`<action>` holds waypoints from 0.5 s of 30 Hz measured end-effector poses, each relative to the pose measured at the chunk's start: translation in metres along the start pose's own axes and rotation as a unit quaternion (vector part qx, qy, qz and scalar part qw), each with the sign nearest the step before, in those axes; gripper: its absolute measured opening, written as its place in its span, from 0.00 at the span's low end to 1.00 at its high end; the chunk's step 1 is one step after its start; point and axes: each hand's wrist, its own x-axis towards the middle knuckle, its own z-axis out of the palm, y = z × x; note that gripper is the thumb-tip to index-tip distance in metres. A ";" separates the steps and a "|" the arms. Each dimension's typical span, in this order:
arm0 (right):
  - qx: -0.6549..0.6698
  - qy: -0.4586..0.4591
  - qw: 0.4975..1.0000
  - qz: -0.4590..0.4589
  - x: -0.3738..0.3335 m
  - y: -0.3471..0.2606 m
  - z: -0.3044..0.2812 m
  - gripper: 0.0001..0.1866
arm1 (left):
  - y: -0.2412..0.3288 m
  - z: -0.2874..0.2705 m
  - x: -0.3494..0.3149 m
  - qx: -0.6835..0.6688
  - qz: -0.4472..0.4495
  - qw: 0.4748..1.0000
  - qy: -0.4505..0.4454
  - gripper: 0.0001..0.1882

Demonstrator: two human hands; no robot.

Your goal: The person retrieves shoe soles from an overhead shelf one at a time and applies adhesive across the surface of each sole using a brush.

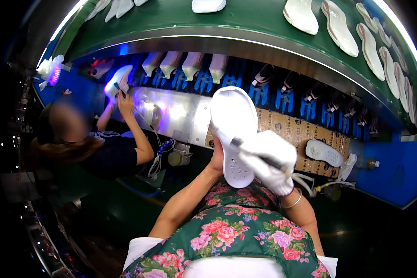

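Observation:
A white shoe sole point(233, 113) is held up before me, its hollow inner side facing me and small holes showing at the heel end. My left hand point(216, 156) is bare and grips the sole by its left edge; most of its fingers are hidden behind it. On my right hand point(272, 160) is a white glove, closed round a brush point(237, 142) with a dark tip. That tip touches or hovers just over the middle of the sole; I cannot tell which. A pale tube runs from near the gloved hand to the right.
Another sole point(324, 153) lies on brown cardboard point(285, 129) at the right. Blue holders point(204, 82) carry shoe parts along the back. More soles point(339, 28) rest on the green upper shelf point(255, 16). At the left, a co-worker point(109, 148) holds a sole and a brush. A bottle point(369, 163) lies far right.

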 end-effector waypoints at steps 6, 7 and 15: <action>-0.102 -0.045 0.992 -0.052 -0.001 -0.002 0.010 0.13 | 0.003 -0.005 0.010 -0.173 0.037 0.983 -0.050 0.54; -0.071 -0.058 0.994 -0.058 -0.004 0.000 0.013 0.13 | -0.001 -0.017 0.011 -0.208 0.046 0.972 -0.100 0.54; -0.122 -0.067 0.987 -0.085 -0.011 0.004 0.012 0.17 | 0.014 -0.019 0.011 -0.183 -0.001 0.983 -0.034 0.60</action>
